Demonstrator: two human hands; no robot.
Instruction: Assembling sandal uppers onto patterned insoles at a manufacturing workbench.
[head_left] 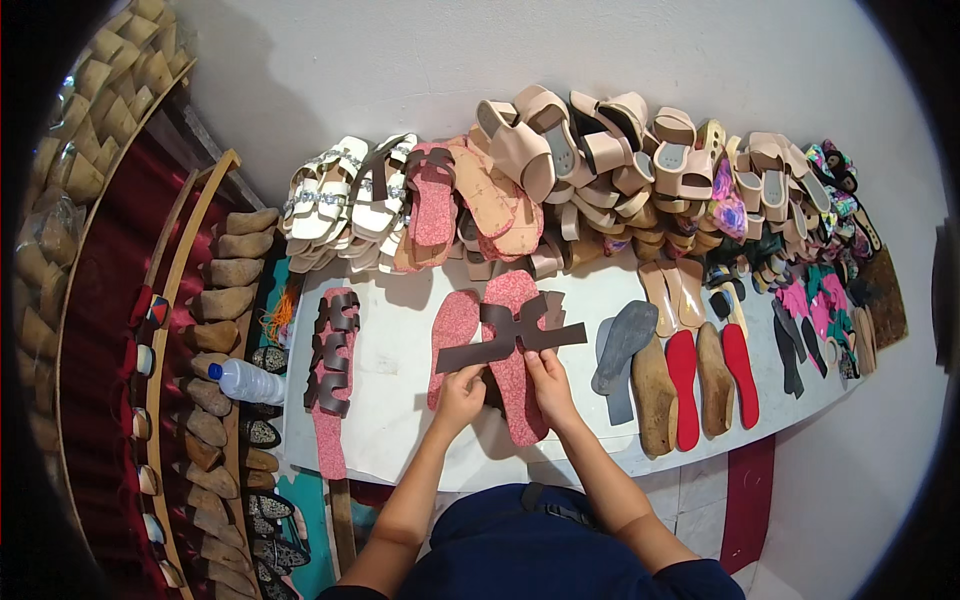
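Looking down from the head view, both hands meet at the middle of the white bench (400, 400), just in front of the person's body. The left hand (461, 393) pinches the near-left end of a dark brown strap (512, 338), fingers closed on its edge. The right hand (548, 383) grips the strap near its middle lower edge, thumb and fingers pressed on it where it crosses a pink sole (515, 360).

The strap is a flat cut piece with several arms; its long axis runs left to right, rising slightly toward the right, and its far end reaches out past the right hand. The sole lies under it with its long axis running away from the person, so strap and sole cross almost at right angles. A second pink sole (452, 335) lies just left of the first, partly under the strap's left end. Both hands touch the strap; the left one holds nearer an end, the right one nearer the crossing.

Farther left lies another pink sole with brown straps (333, 375) on it. To the right lie a grey sole (625, 345), wooden lasts (655, 390) and red soles (683, 385). Finished sandals (560, 170) are heaped along the wall, and a water bottle (247, 381) lies off the bench's left edge.
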